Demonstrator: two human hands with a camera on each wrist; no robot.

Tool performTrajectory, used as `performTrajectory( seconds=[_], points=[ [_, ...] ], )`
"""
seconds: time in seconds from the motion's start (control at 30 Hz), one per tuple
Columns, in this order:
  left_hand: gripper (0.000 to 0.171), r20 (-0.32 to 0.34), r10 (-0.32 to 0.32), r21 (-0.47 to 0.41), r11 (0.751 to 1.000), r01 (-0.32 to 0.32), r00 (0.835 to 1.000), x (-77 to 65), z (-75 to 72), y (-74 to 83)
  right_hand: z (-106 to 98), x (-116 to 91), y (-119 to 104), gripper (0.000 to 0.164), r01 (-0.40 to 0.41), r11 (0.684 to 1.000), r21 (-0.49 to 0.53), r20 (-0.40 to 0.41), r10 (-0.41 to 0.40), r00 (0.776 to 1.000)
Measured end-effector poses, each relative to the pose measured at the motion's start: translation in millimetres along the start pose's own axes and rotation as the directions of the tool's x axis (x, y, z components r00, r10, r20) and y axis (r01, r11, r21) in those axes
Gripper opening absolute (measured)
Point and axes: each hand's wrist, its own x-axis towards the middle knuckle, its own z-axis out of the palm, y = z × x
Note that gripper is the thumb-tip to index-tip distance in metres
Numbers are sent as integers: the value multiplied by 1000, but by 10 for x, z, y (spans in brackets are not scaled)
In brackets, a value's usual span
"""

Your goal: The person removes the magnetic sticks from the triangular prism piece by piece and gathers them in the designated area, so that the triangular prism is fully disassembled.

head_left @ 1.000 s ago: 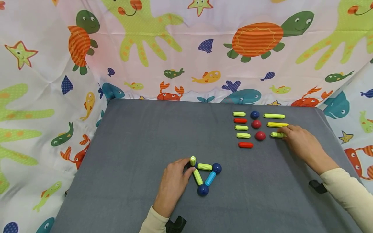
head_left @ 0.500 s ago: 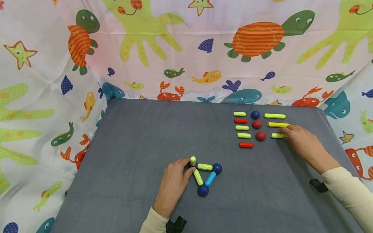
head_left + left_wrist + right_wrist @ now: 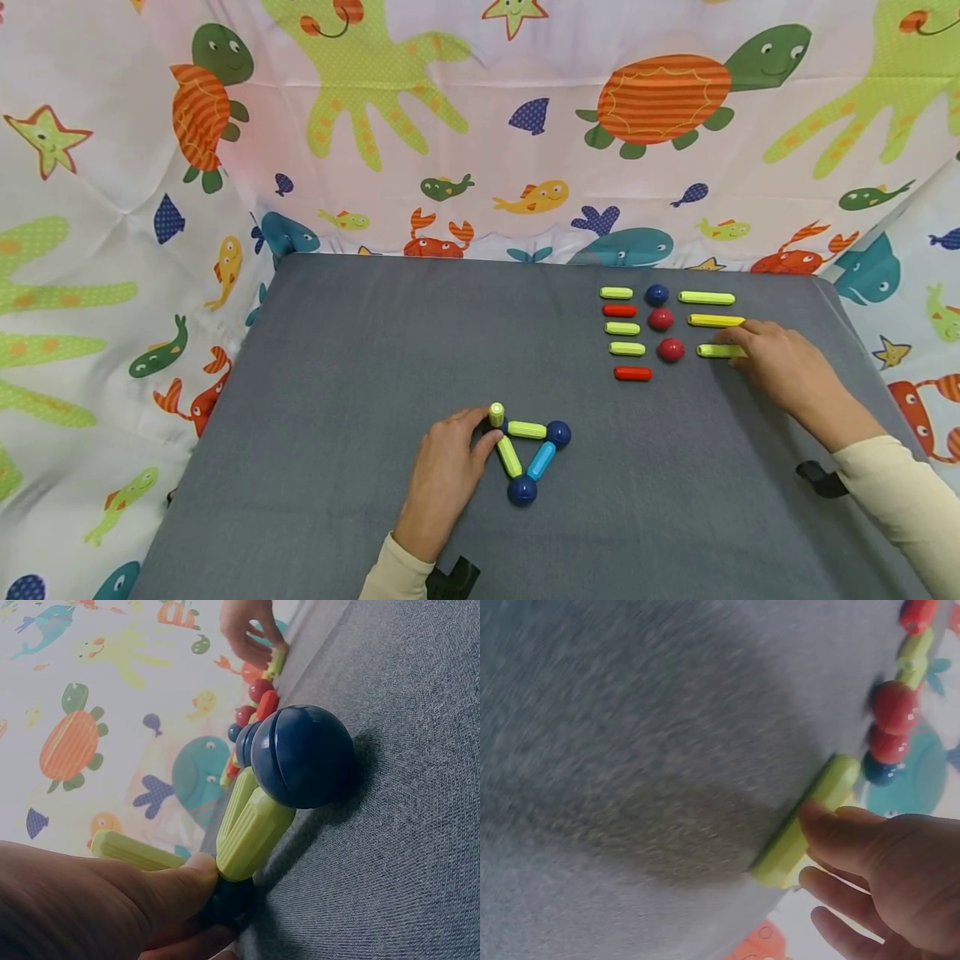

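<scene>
In the head view my left hand [image 3: 447,479] holds the corner of a triangle of magnetic rods and balls, thumb and fingers around a dark blue ball [image 3: 229,900]. From that ball a short light-green rod [image 3: 497,414] stands up. Two more green rods [image 3: 527,430] and a light-blue rod [image 3: 541,461] form the sides, with blue balls [image 3: 522,490] at the other corners. At the right, my right hand [image 3: 783,367] pinches a long light-green rod [image 3: 808,821] that lies on the table, thumb on its near side.
Beside the right hand lie a long yellow rod [image 3: 715,320] and another long green rod [image 3: 707,297]. Left of them are two red balls [image 3: 670,350], a blue ball [image 3: 657,294] and a column of short green and red rods [image 3: 632,374]. A patterned curtain [image 3: 480,125] borders the grey table [image 3: 360,350].
My right hand has shifted very slightly to the right, and a little more of the long green rod shows. The left hand and the triangle have stayed in place.
</scene>
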Motion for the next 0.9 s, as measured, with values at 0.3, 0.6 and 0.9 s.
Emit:
performTrajectory(
  seconds=[0.3,0.6,0.9],
  points=[
    [31,-5,-2,-2,1000,2,1000,6,-22,1,-298,-2,-567,51,-17,997,81,-13,19,1000],
    [32,17,-37,-6,999,37,999,-12,-23,-3,-506,-54,-1335,41,96,965,245,-103,-73,992],
    [33,16,-35,-20,999,35,999,-9,-17,1,-400,-102,-2135,36,50,877,478,-87,-9,996]
  ],
)
